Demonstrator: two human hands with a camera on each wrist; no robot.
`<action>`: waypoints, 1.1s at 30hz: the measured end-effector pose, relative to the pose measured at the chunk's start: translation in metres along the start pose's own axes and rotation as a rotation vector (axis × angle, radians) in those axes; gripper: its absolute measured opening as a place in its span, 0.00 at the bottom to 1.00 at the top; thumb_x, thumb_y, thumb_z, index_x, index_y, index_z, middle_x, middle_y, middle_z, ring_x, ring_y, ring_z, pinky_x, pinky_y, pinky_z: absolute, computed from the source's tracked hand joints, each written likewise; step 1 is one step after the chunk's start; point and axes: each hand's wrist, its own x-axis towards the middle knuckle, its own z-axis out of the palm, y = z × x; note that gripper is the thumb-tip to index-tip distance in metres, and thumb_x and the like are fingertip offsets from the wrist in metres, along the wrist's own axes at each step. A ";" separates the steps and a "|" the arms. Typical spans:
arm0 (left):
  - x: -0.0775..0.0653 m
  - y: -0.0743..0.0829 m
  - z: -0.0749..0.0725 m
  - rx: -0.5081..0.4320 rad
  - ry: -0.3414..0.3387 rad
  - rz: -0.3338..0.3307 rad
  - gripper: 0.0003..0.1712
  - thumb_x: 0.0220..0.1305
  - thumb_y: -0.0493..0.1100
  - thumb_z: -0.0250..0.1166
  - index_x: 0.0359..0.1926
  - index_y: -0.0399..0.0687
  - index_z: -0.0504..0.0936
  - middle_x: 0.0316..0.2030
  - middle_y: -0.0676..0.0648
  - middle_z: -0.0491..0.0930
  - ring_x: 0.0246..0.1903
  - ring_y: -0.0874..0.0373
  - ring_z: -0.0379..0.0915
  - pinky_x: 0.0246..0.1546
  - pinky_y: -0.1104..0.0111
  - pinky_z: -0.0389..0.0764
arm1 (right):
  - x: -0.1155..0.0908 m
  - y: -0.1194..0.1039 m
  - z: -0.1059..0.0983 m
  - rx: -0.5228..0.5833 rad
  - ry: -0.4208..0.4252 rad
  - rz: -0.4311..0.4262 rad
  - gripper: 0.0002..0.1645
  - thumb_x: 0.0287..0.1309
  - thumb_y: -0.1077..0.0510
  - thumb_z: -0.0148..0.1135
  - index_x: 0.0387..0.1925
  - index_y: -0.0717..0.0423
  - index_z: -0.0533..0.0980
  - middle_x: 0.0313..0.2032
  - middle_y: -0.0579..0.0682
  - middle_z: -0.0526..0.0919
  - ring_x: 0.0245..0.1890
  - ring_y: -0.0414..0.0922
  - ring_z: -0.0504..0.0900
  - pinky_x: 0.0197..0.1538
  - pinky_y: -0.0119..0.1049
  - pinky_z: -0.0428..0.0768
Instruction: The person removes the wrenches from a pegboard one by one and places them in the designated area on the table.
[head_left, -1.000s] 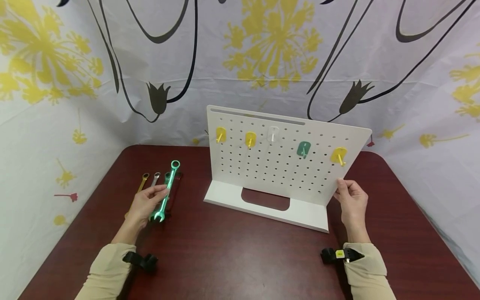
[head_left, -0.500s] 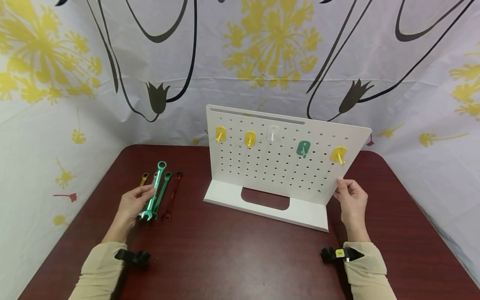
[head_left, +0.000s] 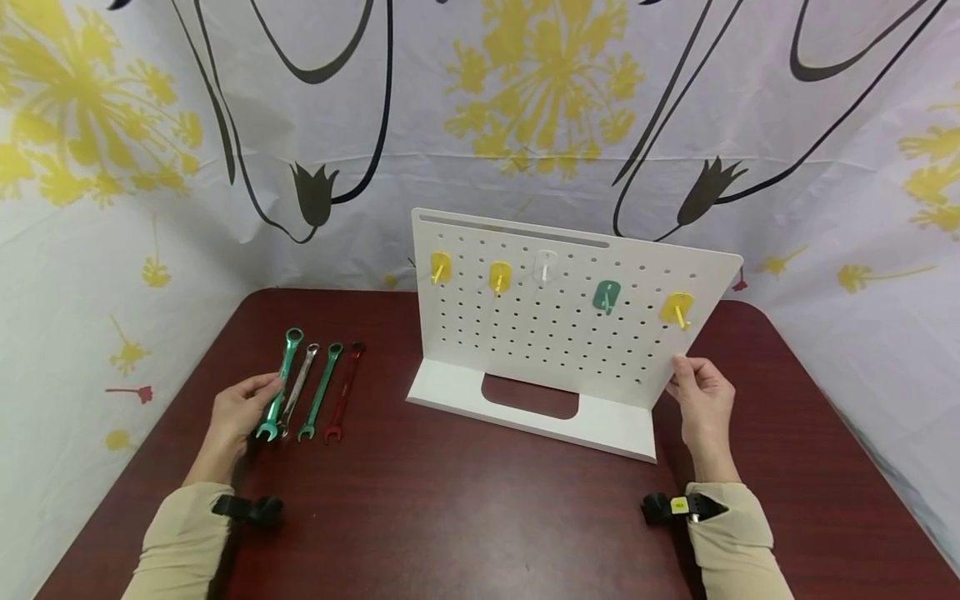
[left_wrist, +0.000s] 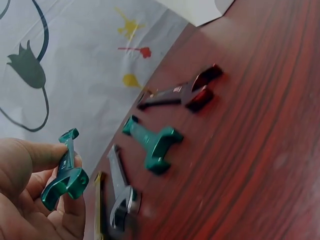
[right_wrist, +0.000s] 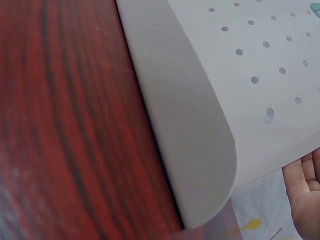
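My left hand (head_left: 236, 417) pinches a green combination wrench (head_left: 288, 358) between thumb and fingers, its open end toward me. In the left wrist view this wrench (left_wrist: 67, 170) is raised over the table. Just right of it lie a silver wrench (head_left: 298, 387), a second green wrench (head_left: 322, 392) and a red wrench (head_left: 345, 396), side by side. A gold wrench (left_wrist: 99, 205) shows in the left wrist view but is hidden in the head view. My right hand (head_left: 703, 408) holds the lower right edge of a white pegboard (head_left: 465, 354), thumb on its front.
Several hooks hang along the board's upper part: a yellow hook (head_left: 440, 267) at left, a clear hook (head_left: 546, 267), a green hook (head_left: 606, 296), and another yellow hook (head_left: 677, 309) at right. The board's foot (head_left: 450, 387) rests on the dark red table (head_left: 465, 517). A patterned curtain (head_left: 420, 100) stands behind.
My left hand has moved left with the green wrench, passing over the others and uncovering the silver, green and red wrenches. The right hand and pegboard stay put.
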 end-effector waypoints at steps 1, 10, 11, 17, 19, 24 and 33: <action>0.001 -0.001 -0.001 0.000 0.004 -0.002 0.29 0.64 0.54 0.60 0.56 0.35 0.75 0.23 0.70 0.71 0.28 0.70 0.65 0.28 0.74 0.70 | 0.000 0.000 0.000 0.000 0.000 0.004 0.12 0.57 0.57 0.63 0.24 0.61 0.75 0.24 0.42 0.78 0.26 0.32 0.81 0.33 0.21 0.80; 0.006 -0.008 -0.013 0.012 0.036 -0.021 0.25 0.64 0.54 0.60 0.52 0.39 0.78 0.22 0.70 0.71 0.30 0.68 0.64 0.27 0.75 0.69 | 0.001 0.004 0.000 0.005 -0.009 -0.029 0.11 0.57 0.57 0.63 0.24 0.60 0.76 0.24 0.42 0.79 0.26 0.33 0.80 0.33 0.21 0.80; 0.006 -0.009 -0.014 0.015 0.037 -0.023 0.26 0.64 0.54 0.60 0.52 0.38 0.78 0.23 0.70 0.71 0.30 0.69 0.64 0.28 0.75 0.69 | 0.001 0.004 0.000 0.004 -0.011 -0.033 0.11 0.57 0.56 0.63 0.25 0.59 0.76 0.24 0.42 0.79 0.26 0.33 0.80 0.33 0.21 0.80; 0.007 -0.014 -0.020 0.010 0.046 -0.018 0.23 0.64 0.52 0.59 0.51 0.39 0.78 0.22 0.71 0.71 0.27 0.71 0.66 0.26 0.76 0.70 | 0.000 0.001 0.001 -0.006 -0.004 -0.014 0.11 0.57 0.56 0.63 0.25 0.60 0.76 0.25 0.43 0.78 0.26 0.33 0.80 0.33 0.21 0.79; 0.007 -0.016 -0.022 0.003 0.054 -0.017 0.21 0.64 0.51 0.59 0.49 0.41 0.79 0.21 0.71 0.72 0.26 0.72 0.66 0.26 0.76 0.71 | 0.000 0.000 0.001 -0.005 0.001 0.002 0.12 0.57 0.57 0.63 0.25 0.61 0.75 0.24 0.43 0.78 0.26 0.33 0.80 0.33 0.21 0.79; 0.011 -0.022 -0.026 0.017 0.055 -0.031 0.23 0.65 0.51 0.59 0.51 0.37 0.78 0.20 0.71 0.72 0.24 0.72 0.67 0.24 0.75 0.71 | 0.001 0.000 0.001 -0.012 0.010 0.016 0.12 0.57 0.57 0.63 0.25 0.61 0.76 0.24 0.43 0.78 0.26 0.33 0.81 0.33 0.21 0.79; 0.019 -0.025 -0.027 0.142 0.082 0.002 0.28 0.66 0.52 0.57 0.54 0.31 0.76 0.21 0.70 0.71 0.26 0.71 0.65 0.25 0.76 0.70 | 0.000 0.000 0.001 -0.023 0.020 0.030 0.11 0.57 0.56 0.63 0.25 0.58 0.76 0.24 0.43 0.78 0.27 0.33 0.80 0.33 0.20 0.79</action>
